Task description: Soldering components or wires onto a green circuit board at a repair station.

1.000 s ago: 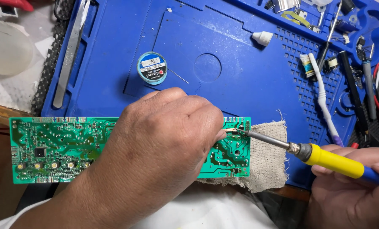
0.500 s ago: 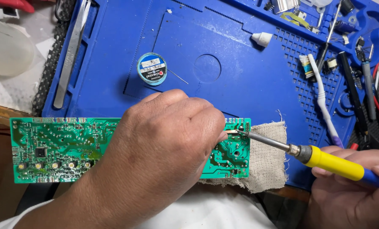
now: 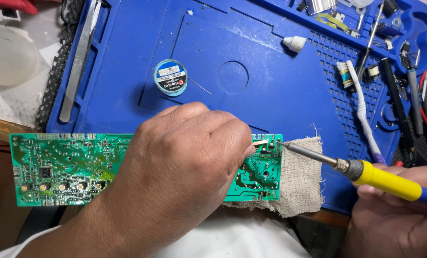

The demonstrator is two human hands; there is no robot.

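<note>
Head view shows a green circuit board point(image 3: 70, 167) lying across the near edge of a blue work mat point(image 3: 251, 57), its right end resting on a piece of beige cloth point(image 3: 302, 177). The left hand point(image 3: 184, 177) lies over the middle of the board, fingers curled, pinching a thin copper-coloured strip point(image 3: 259, 142) at the far right corner of the board. The right hand point(image 3: 395, 224) grasps a soldering iron point(image 3: 390, 180) with a yellow and blue handle; its metal tip touches the board just beside the strip.

Around them, a round blue spool point(image 3: 170, 77) sits on the mat far from the left hand, with a thin wire end pointing right. Long metal tweezers point(image 3: 82, 52) lie along the left edge of the mat. A small white cap point(image 3: 294, 44) lies far right of the spool. A white toothbrush with a purple handle point(image 3: 364, 119) lies on the ribbed right part of the mat, next to dark pens and small tools point(image 3: 404, 95) in the tray there. A pale translucent container point(image 3: 5, 55) stands at the far left.

The left hand hides the middle of the board, so the parts under it cannot be seen. The right hand is cut off by the near and right edges of the picture, and the end of the iron's handle too. The exact spot where the tip meets the board is too small to tell.
</note>
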